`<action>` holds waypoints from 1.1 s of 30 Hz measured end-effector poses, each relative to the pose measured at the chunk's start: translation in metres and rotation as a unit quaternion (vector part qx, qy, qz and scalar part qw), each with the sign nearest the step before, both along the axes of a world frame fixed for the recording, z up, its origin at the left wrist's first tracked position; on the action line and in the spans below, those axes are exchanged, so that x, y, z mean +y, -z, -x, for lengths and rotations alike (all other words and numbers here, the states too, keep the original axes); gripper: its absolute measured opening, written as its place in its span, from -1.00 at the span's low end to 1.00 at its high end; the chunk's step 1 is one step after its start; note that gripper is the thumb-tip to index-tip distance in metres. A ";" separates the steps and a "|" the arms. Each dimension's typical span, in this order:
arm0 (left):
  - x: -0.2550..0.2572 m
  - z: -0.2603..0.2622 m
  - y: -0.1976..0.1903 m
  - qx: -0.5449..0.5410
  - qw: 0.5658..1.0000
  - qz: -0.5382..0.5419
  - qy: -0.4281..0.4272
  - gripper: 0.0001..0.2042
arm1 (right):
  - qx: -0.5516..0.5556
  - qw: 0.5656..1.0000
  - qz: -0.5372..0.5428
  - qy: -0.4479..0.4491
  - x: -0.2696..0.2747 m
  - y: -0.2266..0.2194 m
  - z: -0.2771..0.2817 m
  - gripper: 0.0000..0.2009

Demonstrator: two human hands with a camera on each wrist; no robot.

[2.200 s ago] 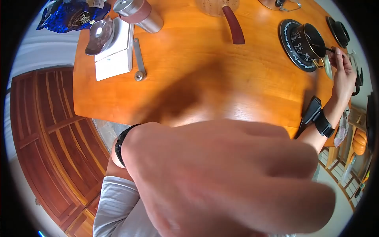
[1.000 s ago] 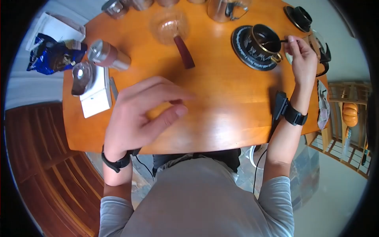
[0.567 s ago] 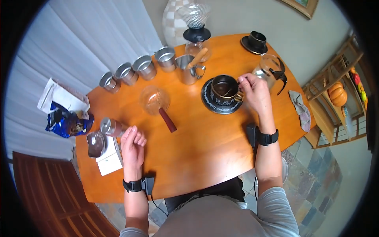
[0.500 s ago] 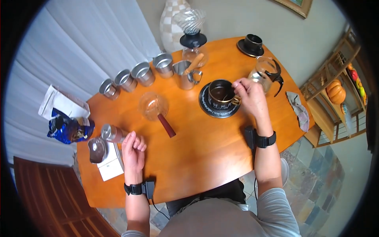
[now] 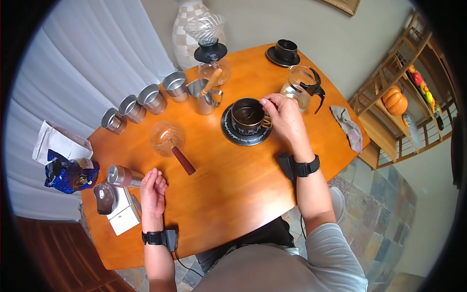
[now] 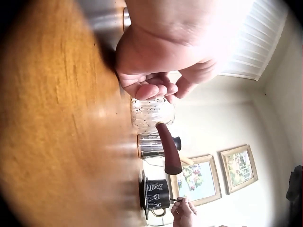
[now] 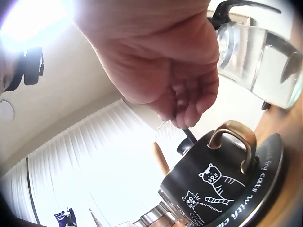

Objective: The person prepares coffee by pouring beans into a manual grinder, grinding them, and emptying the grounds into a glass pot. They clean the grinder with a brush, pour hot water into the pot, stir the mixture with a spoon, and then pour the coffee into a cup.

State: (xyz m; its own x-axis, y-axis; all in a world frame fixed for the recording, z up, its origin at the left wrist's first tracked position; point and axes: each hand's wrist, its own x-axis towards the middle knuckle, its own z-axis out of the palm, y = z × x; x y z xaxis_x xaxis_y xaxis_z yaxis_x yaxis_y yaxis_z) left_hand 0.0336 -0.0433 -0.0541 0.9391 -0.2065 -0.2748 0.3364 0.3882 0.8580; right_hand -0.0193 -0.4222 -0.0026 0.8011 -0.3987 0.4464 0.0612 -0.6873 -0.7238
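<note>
In the head view my right hand [image 5: 286, 119] is over the right side of a black cup [image 5: 243, 125] with a gold handle and white cat drawings. Thumb and fingers pinch the thin dark handle of a spoon [image 7: 190, 136], whose lower end is hidden inside the cup. Dark liquid shows in the cup, which stands on a black saucer [image 5: 245, 140] with white lettering. My left hand [image 5: 153, 194] rests on the table at the left, fingers loosely curled and holding nothing. It lies close to a steel grinder [image 5: 122, 176] with a brownish band.
A glass vessel [image 5: 163, 134] with a dark red handle [image 5: 184, 161] stands mid-table. Several metal cups, a steel pitcher [image 5: 203, 100] and a glass dripper [image 5: 206, 31] line the back. A glass pot [image 5: 296, 92] and a cloth [image 5: 347, 127] are at right; a white scale [image 5: 124, 219] at left.
My left hand has come down from close before the camera to the table at the left. The right hand keeps pinching the spoon at the cup. The head view has shifted.
</note>
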 end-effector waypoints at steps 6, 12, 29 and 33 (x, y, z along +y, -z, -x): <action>-0.003 0.000 -0.001 -0.008 1.000 -0.015 0.010 -0.85 | 0.017 0.998 -0.048 -0.027 0.001 -0.001 0.000 -0.80; -0.001 0.001 0.002 -0.021 0.999 -0.028 0.022 -0.84 | 0.009 1.000 -0.026 0.003 0.002 -0.004 0.002 -0.81; -0.004 0.003 0.001 -0.032 0.998 -0.042 0.023 -0.83 | -0.039 0.998 0.039 0.035 0.004 -0.010 0.006 -0.82; -0.002 0.003 0.002 -0.033 0.998 -0.041 0.027 -0.83 | -0.032 0.998 0.048 0.006 0.003 -0.002 0.004 -0.84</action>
